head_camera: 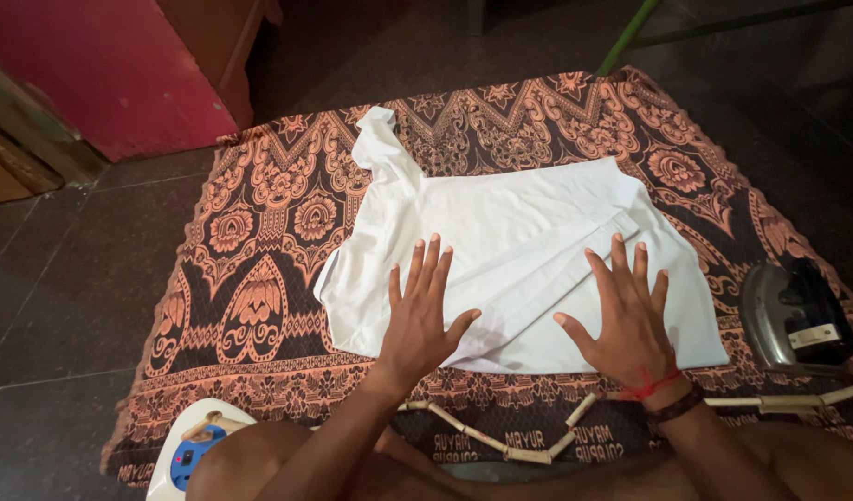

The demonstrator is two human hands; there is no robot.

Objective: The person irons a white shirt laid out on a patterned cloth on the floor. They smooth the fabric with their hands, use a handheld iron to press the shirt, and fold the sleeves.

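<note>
From the head view, a white cloth [519, 250], maybe a shirt, lies spread out in the middle of a brown and orange patterned mat [259, 269] on the dark floor [64, 288]. One part of the cloth sticks up toward the mat's far edge.

The left hand [422, 311] lies flat on the near left part of the cloth, fingers spread out and holding nothing. The right hand [626, 320] lies flat on the near right part, fingers spread too, pressing down on a fold. The two hands are apart. A red thread [654, 385] and a dark band sit on the right wrist.

An iron [798, 315] rests on its side at the mat's right edge. Its striped cord [529, 445] runs along the near edge. A white and blue thing [190, 450] sits at the near left corner. A pink wall [102, 65] stands past the far left corner.
</note>
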